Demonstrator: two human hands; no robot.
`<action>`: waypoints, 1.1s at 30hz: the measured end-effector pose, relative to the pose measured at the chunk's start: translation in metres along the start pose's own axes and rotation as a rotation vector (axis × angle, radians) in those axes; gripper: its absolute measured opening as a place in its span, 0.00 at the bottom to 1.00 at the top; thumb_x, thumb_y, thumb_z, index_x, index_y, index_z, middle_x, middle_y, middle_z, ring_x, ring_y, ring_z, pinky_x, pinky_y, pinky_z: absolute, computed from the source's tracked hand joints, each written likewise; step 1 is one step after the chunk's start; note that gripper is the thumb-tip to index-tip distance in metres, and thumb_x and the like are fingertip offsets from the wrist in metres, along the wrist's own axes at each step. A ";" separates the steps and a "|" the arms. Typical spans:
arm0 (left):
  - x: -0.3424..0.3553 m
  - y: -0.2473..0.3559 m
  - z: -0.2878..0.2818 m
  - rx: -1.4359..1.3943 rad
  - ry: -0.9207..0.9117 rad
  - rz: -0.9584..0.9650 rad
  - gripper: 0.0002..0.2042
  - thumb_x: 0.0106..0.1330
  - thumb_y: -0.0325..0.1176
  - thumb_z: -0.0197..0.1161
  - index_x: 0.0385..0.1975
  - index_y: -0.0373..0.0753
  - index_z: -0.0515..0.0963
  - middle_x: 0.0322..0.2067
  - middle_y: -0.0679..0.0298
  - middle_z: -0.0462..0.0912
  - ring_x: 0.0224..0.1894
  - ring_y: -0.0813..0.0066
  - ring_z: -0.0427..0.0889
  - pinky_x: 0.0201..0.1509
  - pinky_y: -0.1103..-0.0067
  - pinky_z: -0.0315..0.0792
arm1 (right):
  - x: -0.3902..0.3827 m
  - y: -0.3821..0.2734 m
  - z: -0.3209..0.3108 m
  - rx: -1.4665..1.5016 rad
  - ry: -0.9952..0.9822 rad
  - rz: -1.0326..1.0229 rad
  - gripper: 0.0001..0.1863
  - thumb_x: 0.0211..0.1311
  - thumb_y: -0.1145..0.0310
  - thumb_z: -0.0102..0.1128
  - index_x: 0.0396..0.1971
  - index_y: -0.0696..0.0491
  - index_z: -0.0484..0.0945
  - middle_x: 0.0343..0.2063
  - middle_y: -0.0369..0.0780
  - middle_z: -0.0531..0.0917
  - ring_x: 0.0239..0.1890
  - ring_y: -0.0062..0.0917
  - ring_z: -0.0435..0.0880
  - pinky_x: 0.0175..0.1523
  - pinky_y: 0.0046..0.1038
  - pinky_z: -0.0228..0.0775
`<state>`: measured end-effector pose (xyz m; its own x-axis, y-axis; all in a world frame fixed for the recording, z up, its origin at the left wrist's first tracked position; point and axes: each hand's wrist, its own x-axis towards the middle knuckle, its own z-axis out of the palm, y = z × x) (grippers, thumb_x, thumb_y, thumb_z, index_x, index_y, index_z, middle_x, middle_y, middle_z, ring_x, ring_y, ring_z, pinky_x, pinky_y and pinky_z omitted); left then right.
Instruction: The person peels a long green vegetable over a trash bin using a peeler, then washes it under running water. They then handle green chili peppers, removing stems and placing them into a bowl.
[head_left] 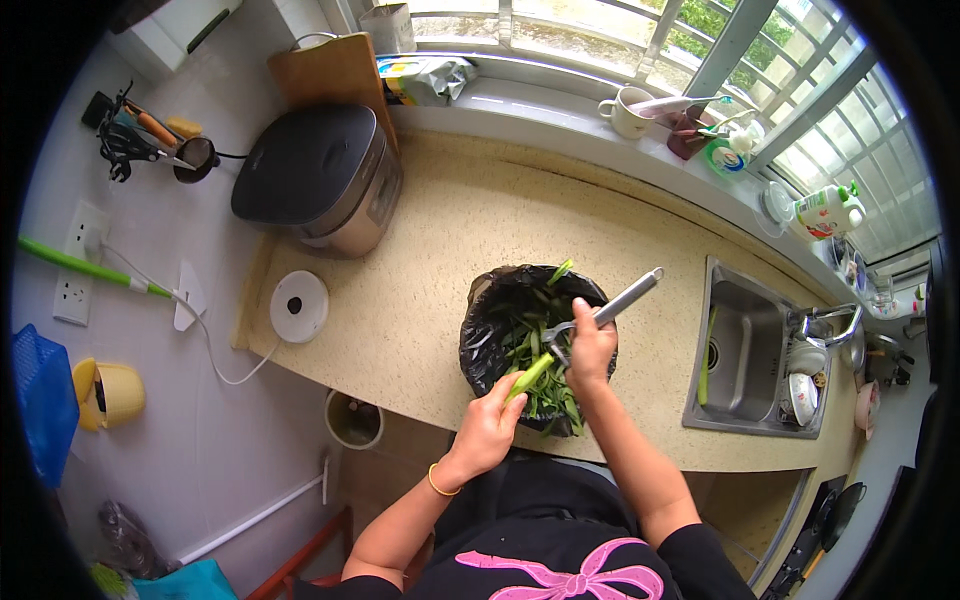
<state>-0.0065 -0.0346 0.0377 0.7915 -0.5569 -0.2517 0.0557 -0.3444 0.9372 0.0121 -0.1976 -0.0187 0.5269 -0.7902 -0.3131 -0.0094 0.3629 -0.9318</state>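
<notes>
My left hand (485,432) grips a pale green vegetable stalk (533,374), its far end pointing up and to the right. Wrapped in my right hand (592,348) is a metal peeler (630,297), its grey handle sticking up past my fist. The peeler's head is close to the stalk's tip; whether the blade touches it I cannot tell. Both hands are above a container lined with a black plastic bag (478,335) on the counter. Green leaves and peelings (552,405) lie inside the bag, and one light green piece (561,271) sits at its far rim.
A steel sink (738,345) on the right holds a long green stalk (707,375) and bowls (801,395). At the back left of the counter (480,195) stands a dark rice cooker (315,175), with a white round device (299,306) nearer. Cups (630,114) and bottles line the windowsill.
</notes>
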 end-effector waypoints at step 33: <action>-0.002 -0.019 -0.114 -0.853 0.240 -0.173 0.13 0.68 0.38 0.40 0.43 0.37 0.65 0.15 0.71 0.60 0.10 0.89 0.53 0.10 0.91 0.49 | 0.014 -0.007 -0.043 -0.315 -0.368 0.169 0.15 0.55 0.56 0.56 0.23 0.55 0.72 0.20 0.33 0.75 0.19 0.14 0.71 0.27 0.17 0.66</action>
<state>0.0603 0.0598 0.0480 0.8307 -0.3435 -0.4380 0.5424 0.3222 0.7759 -0.0173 -0.2329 -0.0242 0.7598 -0.4862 -0.4315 -0.3459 0.2596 -0.9016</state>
